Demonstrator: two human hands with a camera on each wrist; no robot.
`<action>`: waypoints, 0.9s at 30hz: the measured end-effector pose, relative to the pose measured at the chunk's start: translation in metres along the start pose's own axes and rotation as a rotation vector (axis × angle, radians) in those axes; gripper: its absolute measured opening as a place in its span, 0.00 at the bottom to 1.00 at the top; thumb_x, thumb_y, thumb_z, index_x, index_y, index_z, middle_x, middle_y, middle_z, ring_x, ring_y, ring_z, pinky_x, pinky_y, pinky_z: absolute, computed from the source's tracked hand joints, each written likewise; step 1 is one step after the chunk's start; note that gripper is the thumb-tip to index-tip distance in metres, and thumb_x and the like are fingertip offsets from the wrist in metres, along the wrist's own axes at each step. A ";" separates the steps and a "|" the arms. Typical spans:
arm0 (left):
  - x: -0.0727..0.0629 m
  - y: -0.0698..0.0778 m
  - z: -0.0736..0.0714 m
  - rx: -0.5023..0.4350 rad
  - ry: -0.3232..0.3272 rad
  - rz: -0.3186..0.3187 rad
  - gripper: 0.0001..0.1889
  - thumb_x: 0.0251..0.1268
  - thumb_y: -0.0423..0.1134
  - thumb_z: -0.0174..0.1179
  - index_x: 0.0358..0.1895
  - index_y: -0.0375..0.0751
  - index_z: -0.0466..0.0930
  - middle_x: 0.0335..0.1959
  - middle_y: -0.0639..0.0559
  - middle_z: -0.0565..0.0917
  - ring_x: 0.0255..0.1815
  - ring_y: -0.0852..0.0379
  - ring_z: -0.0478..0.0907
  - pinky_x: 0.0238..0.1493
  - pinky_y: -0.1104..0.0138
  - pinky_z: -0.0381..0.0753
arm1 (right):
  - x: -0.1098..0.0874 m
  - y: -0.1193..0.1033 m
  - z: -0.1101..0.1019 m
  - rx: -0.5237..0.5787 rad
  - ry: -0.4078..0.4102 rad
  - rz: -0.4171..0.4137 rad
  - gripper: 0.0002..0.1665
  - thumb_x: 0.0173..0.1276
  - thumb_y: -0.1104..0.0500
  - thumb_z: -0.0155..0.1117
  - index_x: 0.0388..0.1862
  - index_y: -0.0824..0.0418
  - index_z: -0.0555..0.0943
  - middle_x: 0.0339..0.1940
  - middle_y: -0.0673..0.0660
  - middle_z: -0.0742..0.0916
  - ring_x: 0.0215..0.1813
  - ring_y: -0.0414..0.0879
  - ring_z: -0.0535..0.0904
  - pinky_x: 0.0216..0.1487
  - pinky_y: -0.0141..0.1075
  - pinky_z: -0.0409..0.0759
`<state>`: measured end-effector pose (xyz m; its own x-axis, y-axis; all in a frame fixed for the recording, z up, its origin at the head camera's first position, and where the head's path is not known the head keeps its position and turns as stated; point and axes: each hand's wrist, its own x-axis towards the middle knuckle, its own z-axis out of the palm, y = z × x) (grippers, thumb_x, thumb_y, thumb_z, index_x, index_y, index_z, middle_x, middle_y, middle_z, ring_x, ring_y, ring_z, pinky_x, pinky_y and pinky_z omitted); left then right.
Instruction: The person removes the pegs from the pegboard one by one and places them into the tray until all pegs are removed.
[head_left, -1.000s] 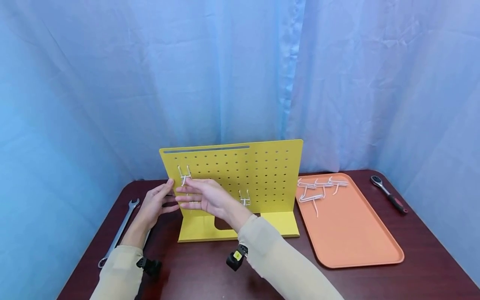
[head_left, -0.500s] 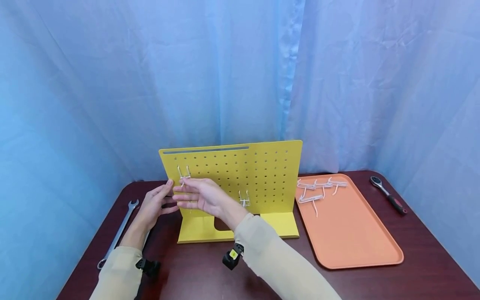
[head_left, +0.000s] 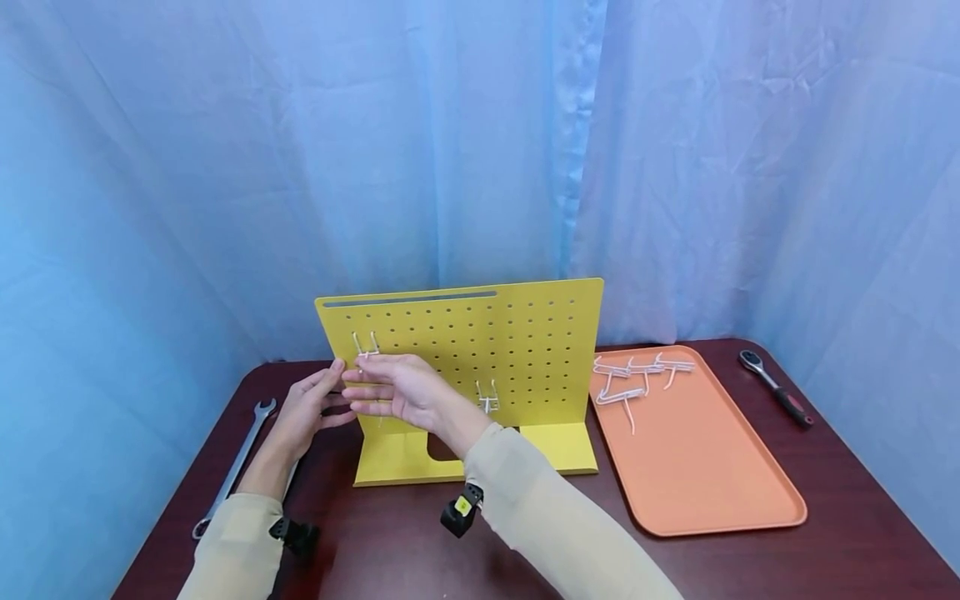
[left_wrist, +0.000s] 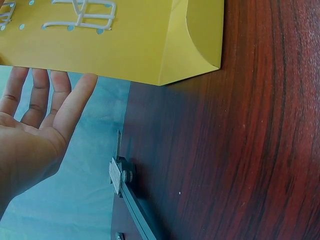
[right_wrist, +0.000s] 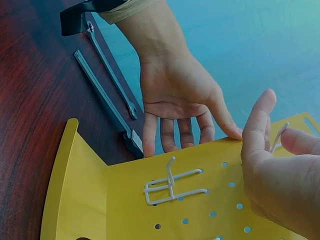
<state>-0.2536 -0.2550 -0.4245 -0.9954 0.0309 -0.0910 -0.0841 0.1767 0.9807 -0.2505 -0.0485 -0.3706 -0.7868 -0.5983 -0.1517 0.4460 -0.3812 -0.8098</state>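
A yellow pegboard (head_left: 450, 350) stands upright on the table. At its left edge my left hand (head_left: 303, 408) rests with its thumb on the edge and its straight fingers reaching behind, seen also in the left wrist view. My right hand (head_left: 412, 396) is at a white wire hook (head_left: 366, 343) set high on the board's left side. Its thumb touches that hook's prong (right_wrist: 279, 137), while its other fingers extend past it. Below sits a second white hook (right_wrist: 170, 186), mostly hidden behind the right hand in the head view. A third hook (head_left: 487, 398) hangs nearer the board's middle.
Right of the pegboard lies an orange tray (head_left: 712, 467) with several white hooks (head_left: 622, 396) at its far left. Beyond it is a ratchet wrench (head_left: 776, 390). On the left lie a combination wrench (head_left: 236, 467) and a caliper-like tool (left_wrist: 130, 200). Curtains (head_left: 450, 142) surround the table.
My right hand has shifted slightly left, its thumb now covering more of the upper hook's prong. The left hand stays at the board's edge.
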 end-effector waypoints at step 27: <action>0.003 -0.001 -0.001 -0.023 -0.003 0.000 0.35 0.74 0.64 0.53 0.64 0.34 0.74 0.44 0.49 0.81 0.47 0.52 0.85 0.45 0.56 0.87 | -0.005 -0.002 0.000 -0.026 -0.027 0.014 0.22 0.79 0.63 0.57 0.68 0.68 0.75 0.50 0.60 0.88 0.34 0.43 0.87 0.39 0.32 0.86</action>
<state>-0.2562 -0.2558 -0.4259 -0.9952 0.0336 -0.0916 -0.0854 0.1537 0.9844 -0.2477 -0.0450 -0.3677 -0.7689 -0.6221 -0.1478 0.4452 -0.3550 -0.8221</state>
